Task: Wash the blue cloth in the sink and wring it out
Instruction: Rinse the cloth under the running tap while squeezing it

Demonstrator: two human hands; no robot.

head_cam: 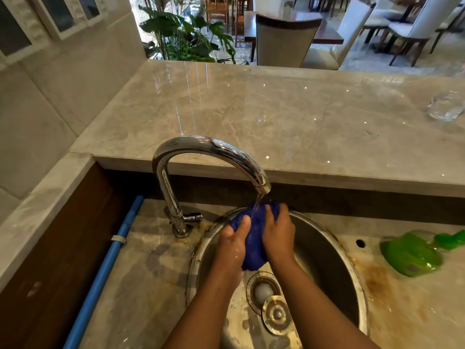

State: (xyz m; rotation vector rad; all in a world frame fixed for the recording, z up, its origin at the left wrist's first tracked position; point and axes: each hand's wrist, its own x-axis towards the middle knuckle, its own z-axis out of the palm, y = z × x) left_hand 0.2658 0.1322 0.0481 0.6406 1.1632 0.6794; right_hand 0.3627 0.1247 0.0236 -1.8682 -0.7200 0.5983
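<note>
- Cloth: blue, bunched into a wad, held over the sink between our two hands, right under the tap spout.
- Water: a thin stream runs from the spout onto the top of the cloth.
- Left hand: clenched on the left side of the cloth, thumb laid across its front; skin wet.
- Right hand: clenched on the right side of the cloth, fingers wrapped over its top edge.
- Tap: chrome gooseneck, base set on the table left of the sink, small lever at the base.
- Drain: open in the sink bottom, below the cloth; its round metal stopper lies just beside it.
- Pipe: blue, runs along the table's left edge, clipped near the top.
- Green bottle: lying on its side on the table right of the sink, well apart from our hands.
- Glass: clear, on the raised ledge behind the sink, far right.
- Nothing stands between our hands and the stream.
</note>
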